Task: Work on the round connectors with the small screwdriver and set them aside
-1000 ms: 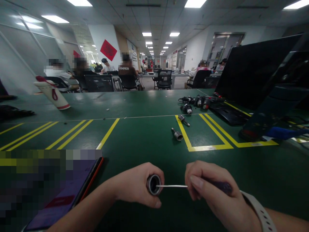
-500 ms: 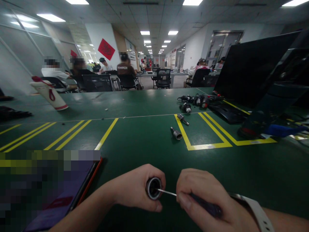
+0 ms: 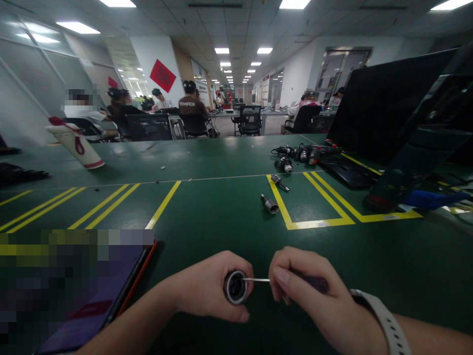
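My left hand (image 3: 207,286) is wrapped round a hollow metal cylinder (image 3: 236,300), its round open end facing up toward me and its inside dark. In my right hand (image 3: 310,286) is a screwdriver with a dark handle (image 3: 318,283). Its thin metal shaft (image 3: 258,280) points left and reaches the cylinder's opening; where the tip rests inside cannot be made out. Beyond my hands, a cup-shaped metal piece with a shank (image 3: 271,204) lies on the green table, and a second shanked metal piece (image 3: 280,183) lies just behind it.
Power tools (image 3: 286,162) with cords lie at the back right, near a dark monitor (image 3: 388,108) and a dark bottle (image 3: 414,162). A white cup (image 3: 79,145) stands far left. At lower left is a tablet-like screen (image 3: 92,305). Other people sit beyond the table.
My right hand has shifted slightly up and turned, so the screwdriver shaft lies more level and its tip is higher at the opening. My left hand has stayed in place.
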`<state>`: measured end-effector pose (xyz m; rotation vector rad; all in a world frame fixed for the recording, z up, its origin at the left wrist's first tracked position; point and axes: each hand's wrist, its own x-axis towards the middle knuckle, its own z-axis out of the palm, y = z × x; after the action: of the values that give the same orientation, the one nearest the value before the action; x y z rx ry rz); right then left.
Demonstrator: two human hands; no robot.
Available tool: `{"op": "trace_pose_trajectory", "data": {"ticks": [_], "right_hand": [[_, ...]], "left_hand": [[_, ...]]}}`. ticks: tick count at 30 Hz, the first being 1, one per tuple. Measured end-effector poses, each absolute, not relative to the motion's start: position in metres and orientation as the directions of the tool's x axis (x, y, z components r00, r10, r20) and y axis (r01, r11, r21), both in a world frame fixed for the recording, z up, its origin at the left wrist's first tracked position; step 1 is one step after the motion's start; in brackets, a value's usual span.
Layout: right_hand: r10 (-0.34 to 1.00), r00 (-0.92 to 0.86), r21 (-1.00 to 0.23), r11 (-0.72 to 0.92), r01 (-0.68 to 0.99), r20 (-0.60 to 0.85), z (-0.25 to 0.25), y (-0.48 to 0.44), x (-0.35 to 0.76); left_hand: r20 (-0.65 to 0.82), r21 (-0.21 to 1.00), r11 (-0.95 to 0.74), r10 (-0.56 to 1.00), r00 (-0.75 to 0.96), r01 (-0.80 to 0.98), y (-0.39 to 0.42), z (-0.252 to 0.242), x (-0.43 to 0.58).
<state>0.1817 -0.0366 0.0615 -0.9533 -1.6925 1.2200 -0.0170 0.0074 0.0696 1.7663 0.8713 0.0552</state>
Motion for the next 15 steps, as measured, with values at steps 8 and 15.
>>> {"op": "trace_pose_trajectory", "data": {"ticks": [8, 15], "right_hand": [[0.940, -0.320, -0.905, -0.236, -0.353, -0.120, 0.0565, -0.0262, 0.1722], [0.946, -0.308, -0.892, -0.222, -0.393, -0.100, 0.0577, -0.0276, 0.1748]], "left_hand": [[-0.355, 0.883, -0.049, 0.580, 0.733, 0.467, 0.0073, 0.0695, -0.0171], [-0.325, 0.906, -0.028, 0.593, 0.737, 0.423, 0.0085, 0.0715, -0.0180]]}}
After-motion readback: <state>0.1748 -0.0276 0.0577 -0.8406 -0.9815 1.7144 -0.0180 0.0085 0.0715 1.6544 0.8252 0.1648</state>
